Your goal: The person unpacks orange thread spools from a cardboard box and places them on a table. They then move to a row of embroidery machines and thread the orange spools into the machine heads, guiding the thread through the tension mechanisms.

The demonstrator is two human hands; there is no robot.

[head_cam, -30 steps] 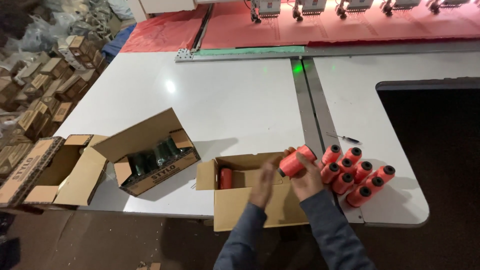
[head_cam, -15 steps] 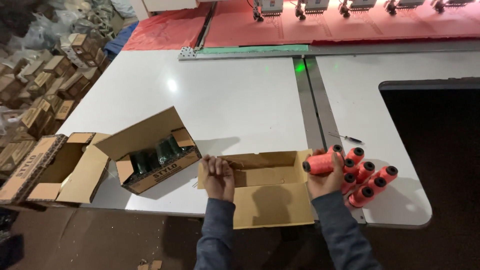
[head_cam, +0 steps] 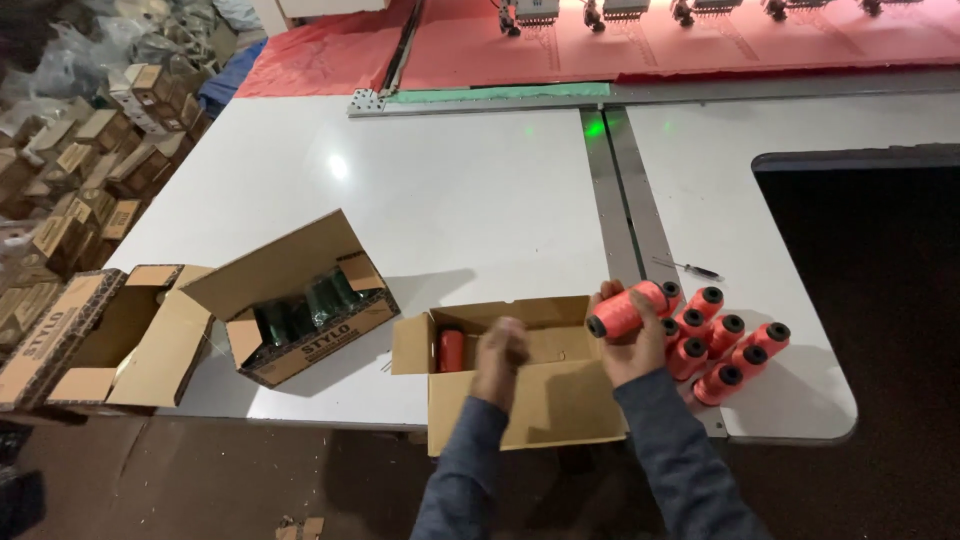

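Note:
My right hand (head_cam: 632, 348) grips an orange thread spool (head_cam: 622, 310) with a black core, held on its side just left of a cluster of several matching orange spools (head_cam: 722, 345) lying on the white table (head_cam: 450, 190). My left hand (head_cam: 500, 352), blurred, hovers over the open cardboard box (head_cam: 520, 400) at the table's front edge; whether it holds anything is unclear. One orange spool (head_cam: 450, 350) stands inside the box at its left end.
A second open box (head_cam: 305, 310) with dark green spools sits to the left, beside an empty open carton (head_cam: 90, 335). A small screwdriver (head_cam: 688, 268) lies near the metal seam. Red fabric (head_cam: 620, 45) lies under machine heads at the back. Stacked cartons (head_cam: 70, 170) fill the floor at left.
My right hand carried a spool to the cluster and is now back left, gripping one near the box. My left hand went to the box's left end, then moved right over it.

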